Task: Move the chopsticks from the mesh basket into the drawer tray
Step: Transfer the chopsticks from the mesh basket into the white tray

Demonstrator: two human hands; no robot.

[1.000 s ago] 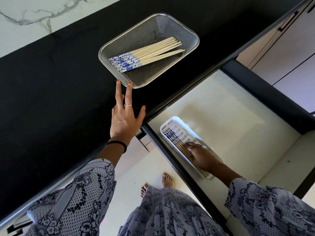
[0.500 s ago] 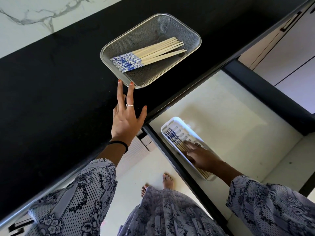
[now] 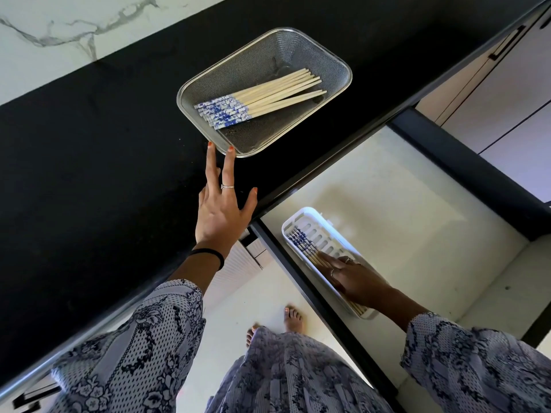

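A steel mesh basket (image 3: 334, 65) sits on the black counter and holds several pale chopsticks with blue-and-white ends (image 3: 259, 98). My left hand (image 3: 222, 204) lies flat on the counter, two straight fingertips touching the basket's near corner. Below, in the open drawer, a white slotted tray (image 3: 310, 222) holds several more chopsticks (image 3: 301, 242). My right hand (image 3: 354, 280) rests on those chopsticks with fingers stretched out, covering their pale ends.
The black counter (image 3: 89, 174) runs diagonally, with a marble wall (image 3: 59, 34) behind it. The white drawer floor (image 3: 387, 189) has dark side walls. Cabinet fronts (image 3: 507, 93) stand at the right. My bare feet show on the floor below.
My right hand has slid slightly along the chopsticks in the tray and its fingers have flattened out. My left hand stays at the basket's corner.
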